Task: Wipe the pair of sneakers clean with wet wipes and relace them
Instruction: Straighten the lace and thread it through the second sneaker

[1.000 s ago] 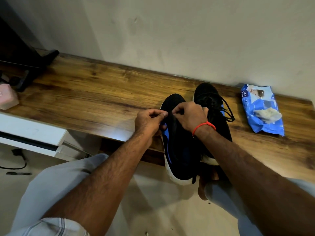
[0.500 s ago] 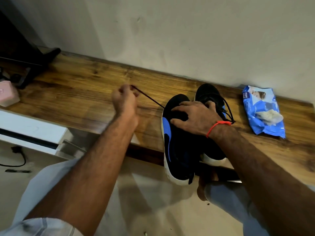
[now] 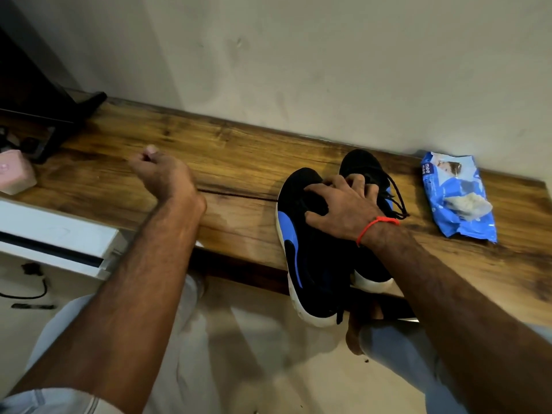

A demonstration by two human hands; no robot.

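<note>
From the head camera, two black-and-blue sneakers are seen side by side on a wooden shelf (image 3: pixel 233 162) against the wall, heels hanging over its front edge. The left sneaker (image 3: pixel 301 249) is pressed down by the right hand (image 3: pixel 343 209), its fingers spread and bent over the tongue area. A black lace (image 3: pixel 397 201) is draped off the right sneaker (image 3: pixel 363 165). The left hand (image 3: pixel 161 174) is raised well to the left, fingers curled with thumb and fingertips pinched; whether a lace is held there cannot be told. A blue wet wipes pack (image 3: pixel 457 198) is seen lying near the right sneaker.
</note>
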